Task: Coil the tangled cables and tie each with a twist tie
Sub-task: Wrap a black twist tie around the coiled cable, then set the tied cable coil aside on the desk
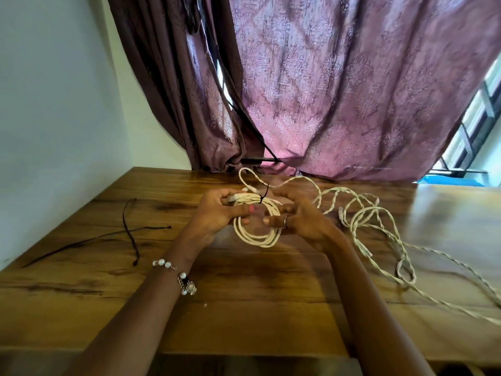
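Note:
A coiled white cable [257, 234] hangs between my hands just above the wooden table [244, 308]. A thin black twist tie [263, 198] is wrapped around the top of the coil. My left hand [219, 213] grips the coil's upper left part beside the tie. My right hand [295, 218], with a ring on one finger, holds the coil's right side with fingers curled. More white cable [379, 229] lies tangled in loose loops on the table to the right.
Two loose black ties [130, 232] lie on the table's left part. A purple curtain [325, 90] hangs behind the far table edge, with a white wall at left and a barred window [477, 131] at right.

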`<state>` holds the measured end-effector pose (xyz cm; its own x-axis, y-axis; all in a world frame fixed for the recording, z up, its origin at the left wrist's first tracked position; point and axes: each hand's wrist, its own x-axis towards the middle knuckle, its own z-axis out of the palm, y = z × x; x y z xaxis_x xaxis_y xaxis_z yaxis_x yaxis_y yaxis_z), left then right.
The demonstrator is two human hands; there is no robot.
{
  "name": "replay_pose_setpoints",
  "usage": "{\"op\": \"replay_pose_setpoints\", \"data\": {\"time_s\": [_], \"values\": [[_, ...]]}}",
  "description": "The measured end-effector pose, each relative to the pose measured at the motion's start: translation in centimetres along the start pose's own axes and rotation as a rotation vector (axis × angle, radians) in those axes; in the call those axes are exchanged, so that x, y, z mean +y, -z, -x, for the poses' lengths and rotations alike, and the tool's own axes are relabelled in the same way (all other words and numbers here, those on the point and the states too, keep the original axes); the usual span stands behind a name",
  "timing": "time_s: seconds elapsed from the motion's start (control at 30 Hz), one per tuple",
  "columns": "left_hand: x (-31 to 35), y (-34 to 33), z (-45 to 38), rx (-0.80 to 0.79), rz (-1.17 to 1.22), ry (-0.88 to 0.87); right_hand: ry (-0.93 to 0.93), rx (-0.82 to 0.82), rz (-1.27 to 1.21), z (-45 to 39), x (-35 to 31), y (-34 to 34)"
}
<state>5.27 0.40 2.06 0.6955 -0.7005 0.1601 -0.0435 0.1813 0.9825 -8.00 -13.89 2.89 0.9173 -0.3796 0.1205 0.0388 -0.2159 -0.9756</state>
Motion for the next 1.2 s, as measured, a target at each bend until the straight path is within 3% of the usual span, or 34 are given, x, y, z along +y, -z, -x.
{"op": "replay_pose_setpoints", "data": {"time_s": [0.17, 0.37, 0.47, 0.57, 0.67, 0.87, 1.03, 1.2], "values": [[0.9, -3.1, 1.9, 0.01, 0.118, 0.079, -0.043, 0.104, -0.088, 3.3, -0.6, 1.5], [2.4, -7.4, 3.5, -0.203, -0.091, 0.196, -0.085, 0.279, -0.227, 7.4, -1.8, 5.2], [2.5, -11.2, 3.6, -0.263, 0.023, 0.166, -0.065, 0.416, -0.378, 9.7, -2.3, 7.8], [2.4, -16.3, 3.3, -0.279, 0.136, 0.149, -0.073, 0.608, -0.054, 12.5, -2.3, 11.5], [1.8, -21.8, 2.7, -0.325, 0.203, 0.134, -0.203, 0.725, 0.284, 15.7, -2.1, 16.2], [-0.2, -33.0, 1.5, -0.486, 0.265, 0.242, -0.226, 1.064, 0.162, 21.6, 0.7, 25.0], [-2.9, -38.6, 1.4, -0.559, 0.093, 0.259, -0.38, 1.394, 0.303, 24.0, 4.7, 30.1], [-4.1, -39.7, 1.1, -0.55, 0.068, 0.254, -0.592, 1.398, 0.658, 24.3, 7.1, 31.3]]}}
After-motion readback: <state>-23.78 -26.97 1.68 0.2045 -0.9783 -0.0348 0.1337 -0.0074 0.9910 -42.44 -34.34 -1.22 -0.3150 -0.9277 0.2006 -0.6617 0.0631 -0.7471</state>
